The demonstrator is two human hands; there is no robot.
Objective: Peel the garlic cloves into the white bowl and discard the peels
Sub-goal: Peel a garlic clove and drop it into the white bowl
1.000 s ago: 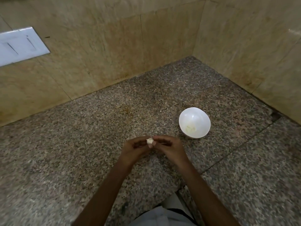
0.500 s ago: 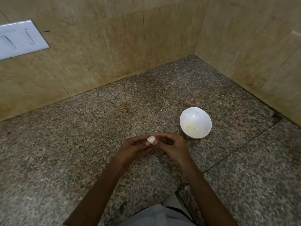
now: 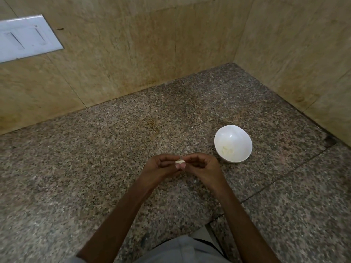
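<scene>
At the centre of the frame both hands met above the speckled stone bench (image 3: 95,168), with one small garlic clove (image 3: 179,161) pinched between them. The left hand (image 3: 161,167) had its fingers (image 3: 167,157) curled narrowly round the clove, probably to steady it. The right hand (image 3: 204,166) closed its fingertips on the clove's other side, a grip that looked suited to picking at the skin. How much skin was left on the clove was too small to tell. The clove was held clear of the bench, near the white bowl (image 3: 245,145), which stood just right of the hands, likely so that a finished clove needed only a short reach. A few pale peeled pieces (image 3: 227,149) lay in the bottom of the bowl, so the job seemed to be under way. A white switch plate (image 3: 24,37) sat on the wall at the upper left.
</scene>
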